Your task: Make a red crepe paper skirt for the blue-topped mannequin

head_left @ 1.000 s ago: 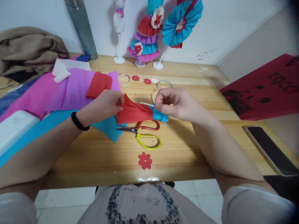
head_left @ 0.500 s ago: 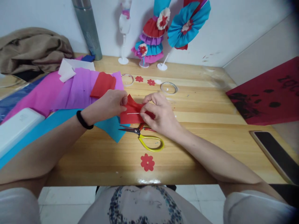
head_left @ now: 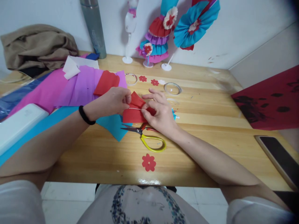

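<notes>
A piece of red crepe paper (head_left: 133, 116) lies on the table between my hands, its upper edge raised to a point. Across it runs a thin white string-like strip (head_left: 135, 108). My left hand (head_left: 119, 99) pinches the strip's left end, thumb and fingers together over the paper's left side. At the other end, my right hand (head_left: 157, 109) grips the strip between thumb and index finger, its other fingers lifted. Just below the paper lie scissors (head_left: 153, 143) with yellow and red handles, blades spread and pointing left. A red paper flower (head_left: 149, 162) rests nearer me.
Purple crepe paper (head_left: 77, 90), blue paper (head_left: 114, 127) and a white box-like object (head_left: 23, 127) lie left. A tape roll (head_left: 173, 88) and small red flowers (head_left: 154, 82) sit behind. Decorated stands (head_left: 158, 40) and a bottle (head_left: 94, 31) line the wall. A phone (head_left: 277, 158) is right.
My left fingers have come down onto the strip's left end, which lay free before. The strip now sits a little higher across the red paper. The view has shifted slightly.
</notes>
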Demonstrator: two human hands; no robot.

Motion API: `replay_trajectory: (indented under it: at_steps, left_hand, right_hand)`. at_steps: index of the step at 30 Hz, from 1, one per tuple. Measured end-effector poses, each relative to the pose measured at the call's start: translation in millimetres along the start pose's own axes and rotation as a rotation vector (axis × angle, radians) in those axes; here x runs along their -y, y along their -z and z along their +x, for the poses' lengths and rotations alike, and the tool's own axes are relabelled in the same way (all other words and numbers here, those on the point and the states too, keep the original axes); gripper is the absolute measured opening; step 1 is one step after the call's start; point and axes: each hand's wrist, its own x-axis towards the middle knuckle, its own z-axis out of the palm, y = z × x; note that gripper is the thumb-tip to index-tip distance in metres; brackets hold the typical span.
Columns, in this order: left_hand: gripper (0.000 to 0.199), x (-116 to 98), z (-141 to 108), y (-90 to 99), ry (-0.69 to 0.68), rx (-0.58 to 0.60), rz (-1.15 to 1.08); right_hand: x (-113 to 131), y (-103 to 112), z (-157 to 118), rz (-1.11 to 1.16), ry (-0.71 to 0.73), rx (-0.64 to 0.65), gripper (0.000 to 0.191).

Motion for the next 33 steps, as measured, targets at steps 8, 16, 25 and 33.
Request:
replay_trajectory:
  at_steps: [8, 16, 25, 33]
  left_hand:
    - [0.018, -4.3, -2.6, 3.5, 0.016, 0.039, -0.059]
    - [0.018, 1.5, 2.1, 4.7, 0.069, 0.093, -0.177]
    - [0.019, -3.5, 1.0, 7.9, 0.108, 0.125, -0.180]
    - [0.013, 0.2, 3.1, 8.5, 0.070, 0.151, -0.147]
  right_hand:
    - [-3.3, -0.3, 3.5, -0.020, -0.046, -0.006, 0.013]
    - [-0.7, -0.2, 3.6, -0.100, 0.004, -0.014, 0.015]
    - [1.1, -3.0, 7.2, -0.041, -0.043, 0.017, 0.014]
    - [-4.0, -9.7, 7.0, -0.106, 0.031, -0.021, 0.013]
